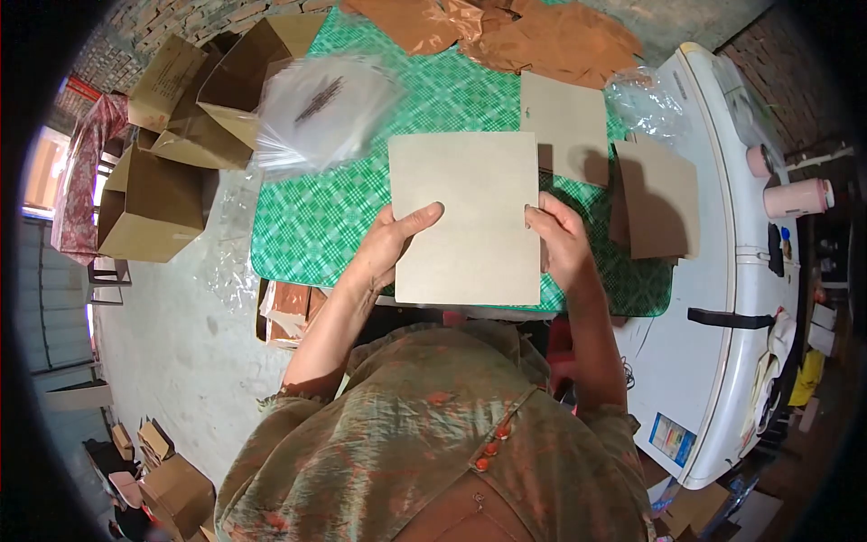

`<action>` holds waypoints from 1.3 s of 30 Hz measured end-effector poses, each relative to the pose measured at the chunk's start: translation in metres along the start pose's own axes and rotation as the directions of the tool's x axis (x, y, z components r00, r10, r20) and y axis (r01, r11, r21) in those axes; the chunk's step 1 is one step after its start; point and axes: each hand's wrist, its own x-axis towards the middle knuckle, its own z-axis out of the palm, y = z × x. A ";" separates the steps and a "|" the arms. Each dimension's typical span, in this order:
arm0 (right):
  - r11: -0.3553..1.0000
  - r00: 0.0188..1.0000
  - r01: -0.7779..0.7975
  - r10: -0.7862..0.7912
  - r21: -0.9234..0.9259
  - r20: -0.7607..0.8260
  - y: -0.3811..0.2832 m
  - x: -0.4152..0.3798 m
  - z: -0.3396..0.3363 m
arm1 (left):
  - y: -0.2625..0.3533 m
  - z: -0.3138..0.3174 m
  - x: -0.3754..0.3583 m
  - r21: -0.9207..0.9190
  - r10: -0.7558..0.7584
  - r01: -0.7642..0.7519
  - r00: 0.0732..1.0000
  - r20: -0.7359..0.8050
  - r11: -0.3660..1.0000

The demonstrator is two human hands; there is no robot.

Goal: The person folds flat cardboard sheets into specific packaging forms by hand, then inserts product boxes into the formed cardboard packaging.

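Note:
A plain beige sheet of cardboard [465, 235] is held upright in front of me, over the near edge of the table. My left hand [390, 239] grips its left side, thumb flat on the face and the other fingers behind it. On the opposite edge, my right hand [562, 237] pinches the board, with its fingertips at the border. Behind it, another beige board [569, 126] lies on the green checked tablecloth [442, 95]. A stack of similar boards [664, 203] rests at the table's right side.
Clear plastic sleeves [325, 108] lie in a fanned pile at the table's left. Brown wrapping [506, 36] covers the far edge, and crumpled clear plastic [646, 99] sits at the right. Open cardboard boxes [153, 203] stand left; a white appliance [713, 271] borders the right side.

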 end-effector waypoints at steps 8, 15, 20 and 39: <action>0.998 0.987 -0.040 0.033 -0.038 -0.160 0.014 -0.019 0.012 | -0.005 -0.020 0.009 -0.031 0.048 -0.052 0.991 -0.127 0.998; 0.186 0.846 0.238 -0.522 -0.953 0.110 0.026 -0.016 -0.009 | 0.010 -0.034 0.002 0.049 0.180 -0.173 0.967 -0.179 0.984; 0.650 0.989 0.144 -0.119 -0.746 0.087 0.024 -0.024 0.003 | 0.014 -0.023 0.001 0.076 0.221 -0.213 0.967 -0.127 0.974; 0.954 0.871 0.214 -0.283 -0.209 -0.401 0.001 -0.011 0.040 | -0.007 -0.020 0.013 0.437 0.161 -0.177 0.984 0.075 0.882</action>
